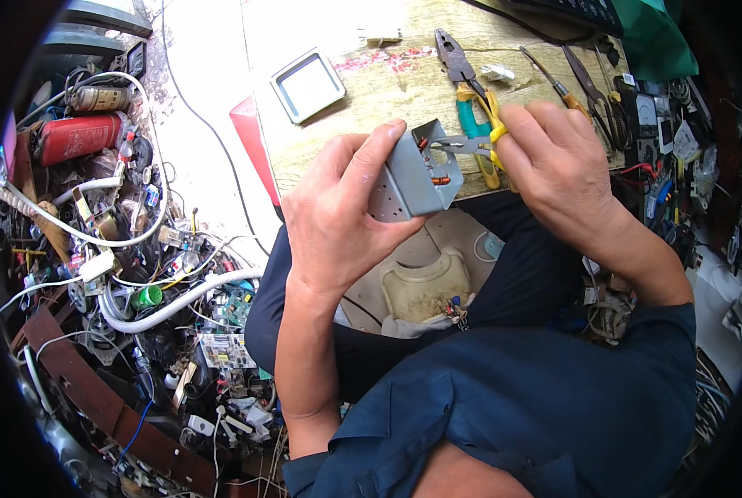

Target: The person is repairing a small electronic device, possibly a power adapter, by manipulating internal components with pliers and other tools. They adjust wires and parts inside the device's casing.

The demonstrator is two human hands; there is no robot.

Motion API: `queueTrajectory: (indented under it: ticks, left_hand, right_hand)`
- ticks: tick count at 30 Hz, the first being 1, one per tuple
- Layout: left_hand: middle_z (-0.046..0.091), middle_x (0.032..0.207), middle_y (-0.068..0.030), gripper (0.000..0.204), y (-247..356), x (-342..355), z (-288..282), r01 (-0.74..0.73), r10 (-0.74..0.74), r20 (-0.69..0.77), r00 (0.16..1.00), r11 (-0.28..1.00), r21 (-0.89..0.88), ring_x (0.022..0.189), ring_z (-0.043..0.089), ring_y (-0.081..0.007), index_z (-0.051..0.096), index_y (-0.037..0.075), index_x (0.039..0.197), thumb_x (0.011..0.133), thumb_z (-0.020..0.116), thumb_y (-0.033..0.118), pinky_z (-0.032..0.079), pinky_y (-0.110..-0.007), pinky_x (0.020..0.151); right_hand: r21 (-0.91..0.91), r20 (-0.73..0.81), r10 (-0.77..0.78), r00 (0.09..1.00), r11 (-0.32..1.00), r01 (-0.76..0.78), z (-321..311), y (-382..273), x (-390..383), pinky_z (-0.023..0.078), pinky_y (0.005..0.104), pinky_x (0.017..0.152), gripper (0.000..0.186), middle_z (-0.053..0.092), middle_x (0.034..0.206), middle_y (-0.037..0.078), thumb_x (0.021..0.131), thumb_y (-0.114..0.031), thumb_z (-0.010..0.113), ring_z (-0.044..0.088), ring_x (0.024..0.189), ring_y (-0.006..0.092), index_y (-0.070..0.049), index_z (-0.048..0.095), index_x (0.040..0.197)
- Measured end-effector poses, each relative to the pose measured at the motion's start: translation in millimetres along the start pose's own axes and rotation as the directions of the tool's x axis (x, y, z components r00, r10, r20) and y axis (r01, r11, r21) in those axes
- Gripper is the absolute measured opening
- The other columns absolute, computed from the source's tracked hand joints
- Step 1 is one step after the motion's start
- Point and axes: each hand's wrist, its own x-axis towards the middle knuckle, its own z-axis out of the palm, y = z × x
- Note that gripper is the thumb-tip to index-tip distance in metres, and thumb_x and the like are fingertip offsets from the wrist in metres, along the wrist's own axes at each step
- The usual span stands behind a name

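Note:
My left hand (329, 199) grips a small grey metal box (410, 178) from its left side, thumb on top, over the near edge of the table. The box's open side is turned to the right, with copper-coloured parts (440, 180) visible inside. In my right hand (558, 166) are yellow-handled pliers (470, 144), the fingers closed round the handles. Their slim jaws reach into the open side of the box by the upper copper part. Whether the jaws pinch anything is too small to tell. Just behind lies another pair of pliers (452, 56) with teal and yellow handles, partly hidden.
On the wooden table (371, 100) lie a square frame (308, 85), a white connector (497, 73), a screwdriver (567, 96) and dark scissors (585, 83). Cables, circuit boards and a red cylinder (80, 139) are heaped at the left. A cream stool (425, 286) stands between my legs.

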Motion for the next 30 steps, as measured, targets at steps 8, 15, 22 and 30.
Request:
queueTrajectory:
  ticks: [8, 15, 22, 30]
  left_hand:
    - [0.077, 0.116, -0.0129, 0.091, 0.1, 0.6, 1.7, -0.004, 0.004, -0.001, 1.0, 1.0, 0.002, 0.099, 0.079, -0.0308, 0.073, 0.01, 0.146, 0.06, 0.105, 0.018, 0.065, -0.041, 0.085]
    - [0.077, 0.115, -0.0125, 0.091, 0.9, 2.1, 2.9, -0.015, 0.015, -0.005, 1.0, 1.0, 0.017, 0.098, 0.079, -0.03, 0.073, 0.01, 0.145, 0.061, 0.105, 0.02, 0.064, -0.04, 0.084]
    - [0.076, 0.116, -0.0126, 0.09, 1.3, 1.3, 0.3, -0.004, 0.003, 0.022, 1.0, 1.0, 0.014, 0.1, 0.078, -0.0304, 0.073, 0.009, 0.145, 0.061, 0.104, 0.018, 0.064, -0.041, 0.084]
    - [0.076, 0.117, -0.0134, 0.089, 0.3, 1.8, -0.8, -0.007, 0.008, 0.04, 0.999, 1.0, -0.01, 0.1, 0.078, -0.0309, 0.072, 0.009, 0.146, 0.063, 0.103, 0.015, 0.064, -0.041, 0.085]
  right_hand:
    - [-0.092, 0.048, -0.038, 0.998, 0.995, 0.042, -3.9, -3.5, 6.1, 0.043, 0.0352, 0.077, 0.015, 0.061, 0.104, 0.005, 0.079, -0.019, 0.07, 0.059, 0.096, 0.0199, -0.006, 0.071, 0.087]
    - [-0.185, 0.124, -0.108, 0.986, 0.974, 0.13, -13.0, -2.1, 18.1, 0.042, 0.0338, 0.079, 0.018, 0.061, 0.105, 0.006, 0.082, -0.021, 0.068, 0.059, 0.097, 0.0205, -0.007, 0.076, 0.091]
    - [-0.2, 0.213, -0.188, 0.959, 0.952, 0.231, -16.9, 7.7, 24.4, 0.043, 0.0348, 0.08, 0.02, 0.063, 0.103, 0.006, 0.086, -0.023, 0.069, 0.058, 0.096, 0.0202, -0.006, 0.078, 0.093]
    - [-0.188, 0.223, -0.244, 0.944, 0.939, 0.287, -17.8, 14.5, 33.2, 0.044, 0.0351, 0.081, 0.015, 0.059, 0.09, 0.004, 0.085, -0.023, 0.07, 0.059, 0.093, 0.0207, -0.009, 0.077, 0.081]
